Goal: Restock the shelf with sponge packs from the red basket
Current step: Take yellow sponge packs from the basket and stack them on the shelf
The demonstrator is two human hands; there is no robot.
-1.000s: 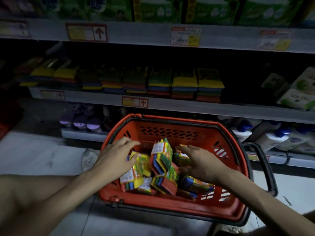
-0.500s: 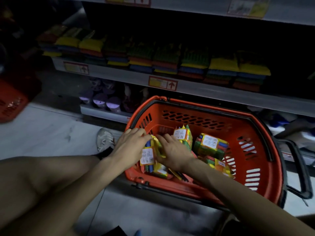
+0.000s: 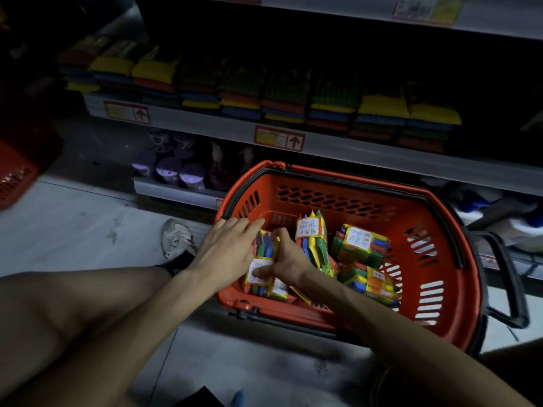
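The red basket [image 3: 435, 239] stands on the floor in front of the shelf and holds several multicoloured sponge packs. Both hands are at its near left corner. My right hand [image 3: 289, 261] grips a sponge pack [image 3: 264, 251] with a white label, thumb across the label. My left hand [image 3: 227, 248] lies against the same pack's left side, fingers stretched over the basket's rim. Another pack [image 3: 313, 237] stands upright just right of my hands, and a further pack [image 3: 363, 243] lies beyond it. The shelf [image 3: 352, 148] above carries a row of stacked sponge packs [image 3: 382, 113].
A lower shelf holds purple-lidded jars [image 3: 179, 171] to the left of the basket and white bottles with blue caps [image 3: 482, 207] to its right. My shoe [image 3: 176, 237] sits on the pale floor by the basket. A second red basket [image 3: 14, 177] is at the far left edge.
Both hands have come together at the basket's near left corner. My right hand crossed from the right-hand packs and now holds the labelled pack. The view has dropped and swung left.
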